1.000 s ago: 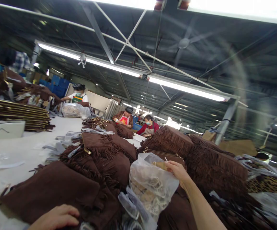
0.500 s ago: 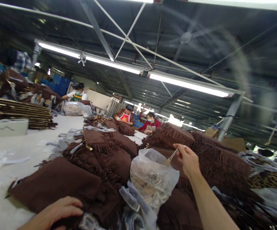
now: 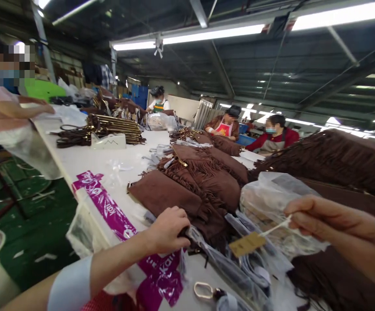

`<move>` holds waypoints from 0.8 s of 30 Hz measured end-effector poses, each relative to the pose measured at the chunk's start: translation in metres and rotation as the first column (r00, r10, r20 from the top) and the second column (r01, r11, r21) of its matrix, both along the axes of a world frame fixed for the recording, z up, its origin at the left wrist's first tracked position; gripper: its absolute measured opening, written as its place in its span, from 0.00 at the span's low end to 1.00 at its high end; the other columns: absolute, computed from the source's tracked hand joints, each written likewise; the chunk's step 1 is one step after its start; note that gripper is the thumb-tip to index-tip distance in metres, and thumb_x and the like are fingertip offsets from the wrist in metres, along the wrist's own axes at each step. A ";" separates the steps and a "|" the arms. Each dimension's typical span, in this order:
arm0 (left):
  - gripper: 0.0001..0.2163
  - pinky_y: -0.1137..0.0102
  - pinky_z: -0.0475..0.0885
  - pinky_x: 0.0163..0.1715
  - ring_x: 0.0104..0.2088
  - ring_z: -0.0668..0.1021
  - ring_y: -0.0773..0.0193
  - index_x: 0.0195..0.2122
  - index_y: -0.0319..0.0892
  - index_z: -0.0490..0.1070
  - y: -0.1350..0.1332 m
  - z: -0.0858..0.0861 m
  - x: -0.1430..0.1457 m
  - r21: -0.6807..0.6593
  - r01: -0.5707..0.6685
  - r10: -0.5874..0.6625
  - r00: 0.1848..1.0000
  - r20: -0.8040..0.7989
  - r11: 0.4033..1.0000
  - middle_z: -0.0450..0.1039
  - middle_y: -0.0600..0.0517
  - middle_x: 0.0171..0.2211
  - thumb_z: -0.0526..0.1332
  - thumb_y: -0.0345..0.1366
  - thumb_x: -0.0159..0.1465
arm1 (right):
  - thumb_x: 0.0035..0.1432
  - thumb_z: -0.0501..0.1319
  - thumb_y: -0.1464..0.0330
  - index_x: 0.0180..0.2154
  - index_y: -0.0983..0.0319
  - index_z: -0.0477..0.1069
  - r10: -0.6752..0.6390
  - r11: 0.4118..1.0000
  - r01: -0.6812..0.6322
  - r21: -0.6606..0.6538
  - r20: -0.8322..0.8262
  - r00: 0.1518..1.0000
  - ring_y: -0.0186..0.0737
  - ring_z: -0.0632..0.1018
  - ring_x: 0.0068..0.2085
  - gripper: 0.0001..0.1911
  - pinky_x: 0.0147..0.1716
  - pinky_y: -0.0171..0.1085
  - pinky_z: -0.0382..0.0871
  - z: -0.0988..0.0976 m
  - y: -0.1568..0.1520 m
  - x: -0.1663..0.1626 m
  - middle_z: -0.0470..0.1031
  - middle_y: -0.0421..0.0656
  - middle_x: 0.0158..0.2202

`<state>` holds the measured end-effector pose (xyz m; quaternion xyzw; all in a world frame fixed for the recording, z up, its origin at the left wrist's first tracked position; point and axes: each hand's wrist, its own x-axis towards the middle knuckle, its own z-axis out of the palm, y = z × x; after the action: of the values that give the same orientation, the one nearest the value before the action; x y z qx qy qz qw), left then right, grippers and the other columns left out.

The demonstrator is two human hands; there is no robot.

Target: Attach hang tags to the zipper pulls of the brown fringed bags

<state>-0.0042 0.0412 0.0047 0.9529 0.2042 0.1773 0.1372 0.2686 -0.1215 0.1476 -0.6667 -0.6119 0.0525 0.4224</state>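
A person stood at a long white worktable (image 3: 87,162) in a workshop. Their right hand (image 3: 333,224) was raised above the table, thumb and fingertips pinched shut on the white string of a small tan cardboard hang tag (image 3: 247,244), which dangled free just in front of a crumpled clear plastic bag (image 3: 271,198) that looked stuffed with more tags. Their left hand (image 3: 168,229) lay curled, fingers closed over the near edge of a brown suede fringed bag (image 3: 181,198) lying flat at the table's edge.

Judging by this, one tag was out of the plastic bag but not yet fastened to anything; the fringed bag under the left hand showed no tag.

The suede looked soft and matte, with shaggy rows of fringe. More such bags lay piled beyond and to the right. A purple printed strip (image 3: 109,209) ran along the table edge, and a gold metal clasp (image 3: 203,290) lay near the front. Other workers sat farther along the table.
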 end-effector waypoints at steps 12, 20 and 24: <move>0.03 0.72 0.66 0.41 0.38 0.74 0.64 0.32 0.40 0.71 0.025 -0.008 0.012 -0.282 0.066 -0.045 0.996 0.081 0.957 0.73 0.55 0.34 0.64 0.29 0.59 | 0.52 0.69 0.50 0.30 0.58 0.71 0.134 0.915 -0.373 -0.156 -0.754 0.643 0.23 0.56 0.15 0.19 0.13 0.25 0.50 -0.060 0.008 -0.070 0.68 0.34 0.23; 0.15 0.69 0.63 0.46 0.43 0.72 0.62 0.37 0.44 0.72 0.013 -0.015 -0.004 -0.218 0.264 -0.219 0.953 0.209 0.940 0.73 0.53 0.37 0.57 0.18 0.55 | 0.50 0.67 0.54 0.42 0.60 0.70 0.139 0.827 -0.446 -0.342 -0.644 0.752 0.27 0.63 0.18 0.22 0.17 0.28 0.54 -0.116 0.039 -0.087 0.80 0.42 0.31; 0.13 0.70 0.65 0.44 0.41 0.71 0.62 0.34 0.42 0.69 0.012 -0.022 -0.009 -0.243 0.299 -0.226 0.931 0.287 0.923 0.71 0.52 0.36 0.57 0.19 0.52 | 0.54 0.64 0.62 0.35 0.61 0.75 0.223 0.822 -0.461 -0.335 -0.556 0.801 0.38 0.75 0.31 0.10 0.31 0.33 0.64 -0.131 0.041 -0.091 0.80 0.41 0.31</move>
<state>-0.0135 0.0528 -0.0170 0.9117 0.0777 0.2465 0.3193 0.1773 -0.0802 0.0166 -0.5847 -0.5666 0.4397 0.3791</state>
